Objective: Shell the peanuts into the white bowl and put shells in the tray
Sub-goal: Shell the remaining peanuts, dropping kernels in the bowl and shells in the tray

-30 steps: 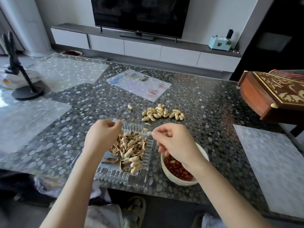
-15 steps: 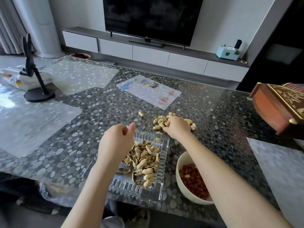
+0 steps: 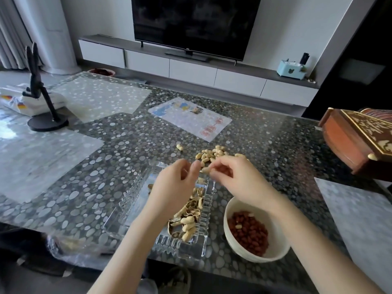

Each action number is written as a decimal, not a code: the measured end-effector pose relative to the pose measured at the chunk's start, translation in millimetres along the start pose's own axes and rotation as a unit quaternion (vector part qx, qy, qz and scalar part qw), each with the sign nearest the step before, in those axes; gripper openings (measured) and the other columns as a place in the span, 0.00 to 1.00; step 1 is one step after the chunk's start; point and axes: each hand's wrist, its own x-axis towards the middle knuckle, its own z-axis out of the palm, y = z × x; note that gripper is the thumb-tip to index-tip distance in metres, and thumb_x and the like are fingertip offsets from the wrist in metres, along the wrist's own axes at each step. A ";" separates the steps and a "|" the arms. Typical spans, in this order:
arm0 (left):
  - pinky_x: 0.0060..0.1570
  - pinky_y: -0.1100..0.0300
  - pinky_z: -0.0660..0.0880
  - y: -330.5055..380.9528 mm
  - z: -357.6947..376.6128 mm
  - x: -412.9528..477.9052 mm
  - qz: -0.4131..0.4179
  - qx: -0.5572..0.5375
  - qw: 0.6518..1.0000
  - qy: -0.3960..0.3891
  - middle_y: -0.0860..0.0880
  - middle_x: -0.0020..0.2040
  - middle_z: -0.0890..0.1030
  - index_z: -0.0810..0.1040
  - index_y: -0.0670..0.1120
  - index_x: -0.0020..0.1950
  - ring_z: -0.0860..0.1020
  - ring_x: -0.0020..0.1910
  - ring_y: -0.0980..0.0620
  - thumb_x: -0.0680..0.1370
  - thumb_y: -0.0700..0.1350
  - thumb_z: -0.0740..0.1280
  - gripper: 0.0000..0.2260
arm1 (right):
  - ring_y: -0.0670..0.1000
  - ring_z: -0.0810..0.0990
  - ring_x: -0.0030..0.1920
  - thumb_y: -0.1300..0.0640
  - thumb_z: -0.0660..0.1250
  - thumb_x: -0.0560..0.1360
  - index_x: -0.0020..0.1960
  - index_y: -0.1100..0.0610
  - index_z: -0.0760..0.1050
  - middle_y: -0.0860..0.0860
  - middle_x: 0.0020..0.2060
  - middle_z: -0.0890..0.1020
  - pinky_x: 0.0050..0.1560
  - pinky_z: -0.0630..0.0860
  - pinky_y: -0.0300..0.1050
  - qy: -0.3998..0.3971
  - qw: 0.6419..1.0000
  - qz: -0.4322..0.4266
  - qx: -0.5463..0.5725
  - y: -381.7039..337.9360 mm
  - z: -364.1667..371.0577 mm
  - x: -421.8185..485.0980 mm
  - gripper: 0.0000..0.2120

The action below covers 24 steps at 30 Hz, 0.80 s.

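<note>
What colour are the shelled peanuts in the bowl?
Reddish-brown peanuts in the bowl, a few pale; the head view shows them best.

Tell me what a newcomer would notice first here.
Two hands meet mid-frame over the table: the right hand pinches a peanut, the left hand close beside it. Below them, a glass tray holds pale shells, and to its right a white bowl holds red kernels. Behind the hands lies a pile of unshelled peanuts.
</note>
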 end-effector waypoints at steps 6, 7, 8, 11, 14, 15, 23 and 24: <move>0.33 0.59 0.61 17.7 18.3 -18.7 -0.037 -0.257 0.954 -0.147 0.51 0.29 0.69 0.77 0.43 0.38 0.64 0.29 0.55 0.79 0.50 0.62 0.15 | 0.39 0.81 0.41 0.51 0.70 0.73 0.44 0.47 0.80 0.42 0.37 0.83 0.41 0.73 0.30 0.071 0.995 -0.010 0.062 -3.6 -19.0 -65.4 0.01; 0.33 0.60 0.62 21.8 22.1 -21.7 -0.041 -0.289 0.943 -0.161 0.51 0.29 0.70 0.77 0.44 0.37 0.65 0.29 0.55 0.80 0.48 0.61 0.14 | 0.39 0.81 0.41 0.49 0.69 0.73 0.44 0.49 0.81 0.42 0.38 0.83 0.41 0.74 0.29 0.095 0.992 -0.011 0.086 -3.4 -19.6 -71.5 0.04; 0.34 0.61 0.63 28.0 28.1 -25.0 -0.043 -0.313 0.932 -0.176 0.51 0.30 0.71 0.77 0.44 0.37 0.66 0.29 0.56 0.80 0.46 0.61 0.14 | 0.40 0.82 0.41 0.48 0.68 0.72 0.45 0.50 0.81 0.42 0.38 0.84 0.42 0.74 0.29 0.119 0.987 -0.011 0.112 -1.6 -20.8 -78.0 0.07; 0.36 0.62 0.67 40.6 44.0 -34.2 -0.071 -0.372 0.904 -0.197 0.50 0.31 0.72 0.79 0.37 0.45 0.68 0.30 0.56 0.80 0.45 0.61 0.13 | 0.43 0.83 0.45 0.46 0.66 0.73 0.48 0.51 0.82 0.45 0.41 0.84 0.45 0.78 0.35 0.148 0.978 -0.016 0.145 3.8 -18.6 -88.2 0.12; 0.35 0.63 0.67 46.1 51.6 -36.2 -0.078 -0.382 0.899 -0.200 0.51 0.29 0.72 0.79 0.34 0.50 0.68 0.31 0.56 0.79 0.47 0.61 0.16 | 0.46 0.82 0.46 0.47 0.65 0.75 0.48 0.54 0.82 0.46 0.42 0.82 0.47 0.79 0.40 0.163 0.977 -0.018 0.138 12.0 -17.8 -93.2 0.12; 0.35 0.62 0.66 47.8 53.4 -35.9 -0.069 -0.369 0.904 -0.203 0.50 0.29 0.71 0.79 0.33 0.49 0.67 0.30 0.55 0.79 0.48 0.61 0.17 | 0.46 0.82 0.45 0.49 0.65 0.75 0.46 0.54 0.81 0.46 0.41 0.81 0.45 0.78 0.39 0.176 0.976 -0.021 0.128 15.0 -18.6 -95.1 0.10; 0.36 0.61 0.63 54.8 55.8 -35.5 -0.005 -0.236 0.956 -0.176 0.55 0.26 0.69 0.77 0.43 0.35 0.66 0.28 0.56 0.74 0.61 0.58 0.23 | 0.48 0.76 0.35 0.54 0.66 0.74 0.34 0.57 0.75 0.45 0.32 0.76 0.35 0.73 0.40 0.247 0.967 -0.044 0.040 27.5 -13.1 -101.3 0.12; 0.35 0.62 0.63 55.5 55.6 -35.4 0.002 -0.234 0.956 -0.179 0.56 0.26 0.69 0.76 0.41 0.36 0.66 0.28 0.57 0.74 0.61 0.58 0.24 | 0.48 0.76 0.35 0.53 0.66 0.74 0.34 0.57 0.74 0.46 0.32 0.75 0.34 0.73 0.41 0.247 0.967 -0.046 0.029 27.7 -13.0 -101.8 0.12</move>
